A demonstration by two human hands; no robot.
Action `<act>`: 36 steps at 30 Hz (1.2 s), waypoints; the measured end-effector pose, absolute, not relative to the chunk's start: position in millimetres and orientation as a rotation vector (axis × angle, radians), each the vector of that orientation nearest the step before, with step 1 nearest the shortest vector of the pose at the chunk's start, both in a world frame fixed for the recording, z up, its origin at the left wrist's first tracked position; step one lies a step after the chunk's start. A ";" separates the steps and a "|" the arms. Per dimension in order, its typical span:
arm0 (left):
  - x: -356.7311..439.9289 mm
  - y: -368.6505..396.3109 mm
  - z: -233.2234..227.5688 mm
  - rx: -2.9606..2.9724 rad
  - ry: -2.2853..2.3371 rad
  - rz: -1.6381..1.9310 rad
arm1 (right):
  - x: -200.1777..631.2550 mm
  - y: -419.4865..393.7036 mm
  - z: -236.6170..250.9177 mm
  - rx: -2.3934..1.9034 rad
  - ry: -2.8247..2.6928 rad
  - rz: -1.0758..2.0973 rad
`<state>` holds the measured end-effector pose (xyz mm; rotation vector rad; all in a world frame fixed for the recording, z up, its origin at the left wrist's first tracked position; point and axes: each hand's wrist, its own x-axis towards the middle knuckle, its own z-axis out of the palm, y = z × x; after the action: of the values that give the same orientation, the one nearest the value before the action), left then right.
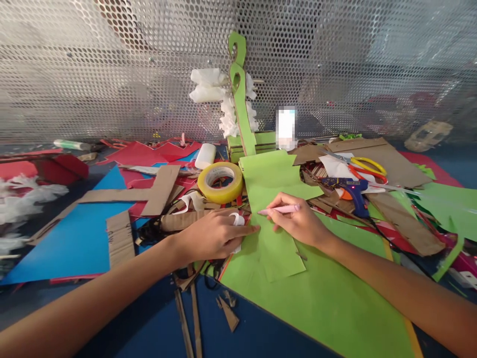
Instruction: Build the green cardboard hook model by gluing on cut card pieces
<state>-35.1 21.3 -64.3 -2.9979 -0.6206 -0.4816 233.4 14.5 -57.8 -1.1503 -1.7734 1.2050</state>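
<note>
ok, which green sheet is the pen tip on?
The small cut green piece under the pink pen, lying atop the large green sheet; the left hand pins its edge.

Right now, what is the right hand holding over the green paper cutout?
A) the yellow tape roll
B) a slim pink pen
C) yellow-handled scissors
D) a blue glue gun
B: the right hand pinches a slim pink pen, tip on the light green paper cutout. The yellow-handled scissors, blue glue gun and yellow tape roll all lie untouched on the table.
</note>
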 end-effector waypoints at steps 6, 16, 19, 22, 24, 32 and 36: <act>-35.7 21.9 -67.1 -3.025 -0.633 -0.477 | 234.2 14.7 -58.3 -1.163 -1.782 1.205; -35.8 21.5 -65.1 -3.032 -0.660 -0.462 | 235.6 17.7 -61.3 -1.138 -1.781 1.229; -35.8 21.7 -65.0 -3.033 -0.661 -0.469 | 235.2 18.3 -61.8 -1.131 -1.764 1.243; -36.4 21.9 -66.6 -3.044 -0.663 -0.463 | 234.9 18.3 -62.1 -1.130 -1.752 1.246; -36.7 22.0 -67.6 -3.049 -0.674 -0.457 | 235.0 18.4 -62.4 -1.121 -1.769 1.259; -36.1 22.0 -66.9 -3.030 -0.666 -0.456 | 235.8 20.3 -64.6 -1.123 -1.772 1.256; -36.5 22.2 -68.5 -3.030 -0.661 -0.463 | 235.3 20.0 -65.1 -1.133 -1.738 1.238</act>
<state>-36.5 22.2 -68.5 -3.0299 -0.6613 -0.4628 235.3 20.0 -65.1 -1.1332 -1.7378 1.2379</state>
